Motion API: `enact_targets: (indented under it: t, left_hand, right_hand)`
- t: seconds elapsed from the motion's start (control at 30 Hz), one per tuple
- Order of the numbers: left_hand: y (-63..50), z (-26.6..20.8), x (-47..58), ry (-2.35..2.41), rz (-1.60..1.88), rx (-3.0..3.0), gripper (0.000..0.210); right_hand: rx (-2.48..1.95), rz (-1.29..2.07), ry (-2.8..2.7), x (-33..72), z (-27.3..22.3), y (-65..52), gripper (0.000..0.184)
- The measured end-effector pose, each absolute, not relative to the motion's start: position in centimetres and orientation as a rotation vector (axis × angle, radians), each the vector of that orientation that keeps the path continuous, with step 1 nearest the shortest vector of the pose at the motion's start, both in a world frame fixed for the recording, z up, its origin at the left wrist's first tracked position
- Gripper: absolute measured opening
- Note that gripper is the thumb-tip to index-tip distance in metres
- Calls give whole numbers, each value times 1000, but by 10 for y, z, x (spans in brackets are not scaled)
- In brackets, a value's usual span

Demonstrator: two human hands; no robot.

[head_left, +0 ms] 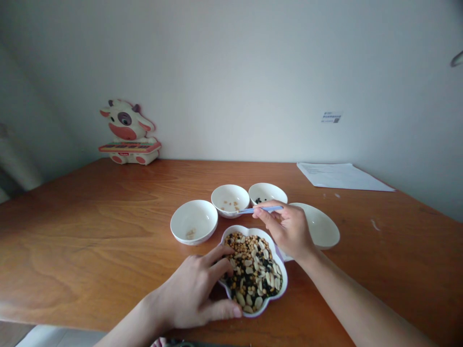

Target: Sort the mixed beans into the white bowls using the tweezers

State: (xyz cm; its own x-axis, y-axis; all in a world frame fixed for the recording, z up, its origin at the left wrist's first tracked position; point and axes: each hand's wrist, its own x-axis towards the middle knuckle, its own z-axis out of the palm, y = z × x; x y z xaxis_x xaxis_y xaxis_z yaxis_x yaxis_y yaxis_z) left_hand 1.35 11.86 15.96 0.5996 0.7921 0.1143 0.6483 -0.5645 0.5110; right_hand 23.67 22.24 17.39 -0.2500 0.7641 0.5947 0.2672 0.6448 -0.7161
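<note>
My left hand (195, 284) grips the near-left rim of a white flower-shaped dish (284, 284), fingers over the inside edge and thumb at the front. Mixed peanuts, black beans and small yellow beans fill the dish. Above its far side, my right hand (289, 229) pinches lilac-blue tweezers (267, 208). Their tips point left, at the near rim of a white bowl (230, 189) with several yellow beans. Whether anything is between the tips is too small to tell. Black beans lie in another white bowl (267, 187), partly behind my right hand.
A white bowl (195, 209) with a few pale pieces stands left. Another white bowl (323, 226) sits right, partly hidden by my right hand. Paper sheets (342, 174) lie at the back right. A cow-shaped toy keyboard (130, 132) stands back left by the wall (231, 86).
</note>
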Motion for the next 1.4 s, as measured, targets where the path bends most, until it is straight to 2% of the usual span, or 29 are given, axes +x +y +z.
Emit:
enact_targets:
  t: [0.37,0.87,1.03,1.27,1.4]
  left_hand:
    - [117,163,15,1149,456,2411,51]
    - [117,161,14,1141,471,2413,50]
    - [118,161,14,1149,465,2414,50]
    - [118,160,13,1142,456,2417,50]
    - [119,160,13,1154,460,2426,50]
  right_hand:
    - [-1014,398,-1844,229,170,239,24]
    - [-1072,395,-1864,230,167,237,22]
    - [-918,432,-1853,231,170,232,20]
    - [-567,441,-2139,233,176,223,13]
    - [-520,425,-2204,233,172,225,11]
